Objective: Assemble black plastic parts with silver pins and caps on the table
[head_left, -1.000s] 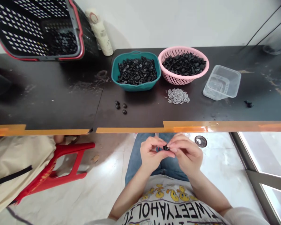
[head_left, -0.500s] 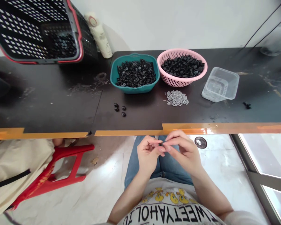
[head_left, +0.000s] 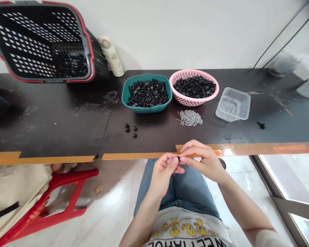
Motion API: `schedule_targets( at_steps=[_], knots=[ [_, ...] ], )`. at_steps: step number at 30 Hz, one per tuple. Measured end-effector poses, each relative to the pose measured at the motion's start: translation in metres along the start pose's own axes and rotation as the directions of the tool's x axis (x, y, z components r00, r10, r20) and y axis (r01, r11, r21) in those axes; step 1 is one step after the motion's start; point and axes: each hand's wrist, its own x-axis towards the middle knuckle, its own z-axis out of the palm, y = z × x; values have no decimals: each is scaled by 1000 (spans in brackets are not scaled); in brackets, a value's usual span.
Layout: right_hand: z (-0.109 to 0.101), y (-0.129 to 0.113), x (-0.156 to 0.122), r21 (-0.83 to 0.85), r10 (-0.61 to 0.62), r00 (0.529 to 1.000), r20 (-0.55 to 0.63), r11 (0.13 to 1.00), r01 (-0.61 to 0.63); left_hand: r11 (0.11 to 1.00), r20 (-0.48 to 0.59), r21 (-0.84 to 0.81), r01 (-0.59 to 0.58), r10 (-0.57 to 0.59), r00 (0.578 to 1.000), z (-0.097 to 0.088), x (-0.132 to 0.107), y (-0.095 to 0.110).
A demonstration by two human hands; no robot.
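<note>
Hands, where are they?
Just under the table's taped edge (head_left: 144,156): left hand (head_left: 164,169) and right hand (head_left: 204,161) meet, fingertips of both pinched on one small black part (head_left: 179,159).
Much finished?
Seemingly little: four black pieces (head_left: 130,129) lie near the teal bowl (head_left: 123,97), which looks full, like the pink basket (head_left: 190,101). Bare tabletop (head_left: 67,130) ahead; open lap below.

Seen from my remote seat: my left hand (head_left: 164,170) and right hand (head_left: 205,160) meet at mid-frame, thumbs and forefingers pinched tight, tip against tip. The left hand rises palm inward, fingers curled, on a left forearm (head_left: 141,219) angled up from below. The right hand arches in knuckles up, off a right forearm (head_left: 243,209) reaching from the lower right.
</note>
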Motion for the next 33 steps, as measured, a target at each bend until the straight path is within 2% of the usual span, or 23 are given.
schedule_targets(
  at_steps=[2,4,5,7,8,10,12,15,18,22,24,27,30,33],
  knots=[
    [-9,2,11,70,0,991,137,998,-10,998,-16,-55,19,-19,1000,-2,3,0],
    [-24,6,33,98,2,980,200,995,-22,992,-27,-117,40,-44,999,-4,5,0],
    [-34,9,48,68,14,987,162,997,-25,988,-31,-144,46,-51,998,-5,5,1],
    [-57,17,88,-106,35,998,-58,994,-41,982,-37,-182,43,-50,998,-6,6,1],
    [-69,23,111,-219,36,985,-168,973,-73,981,-40,-191,33,-41,998,-6,6,2],
    [-90,37,157,-425,47,967,-249,892,-152,980,-47,-197,12,-21,999,-6,5,2],
    [-102,52,196,-564,109,969,-221,796,-218,980,-54,-197,0,-11,998,-7,4,2],
    [-107,70,231,-721,266,963,-43,659,-214,979,-66,-201,-17,3,998,-9,5,2],
    [-107,79,241,-793,348,936,56,586,-170,976,-81,-215,-36,19,996,-13,6,2],
    [-115,83,235,-837,335,934,126,541,-80,976,-98,-215,-41,21,995,-15,9,2],
    [-119,84,231,-821,289,947,142,569,-51,976,-100,-212,-43,22,995,-15,9,1],
    [-121,84,225,-750,236,964,125,658,-65,978,-105,-203,-46,25,994,-13,10,0],
    [-123,83,221,-674,249,961,123,731,-103,981,-115,-190,-49,28,993,-12,10,-1],
    [-125,84,221,-652,259,955,143,750,-106,982,-117,-183,-56,35,993,-12,10,-1]
  ],
)
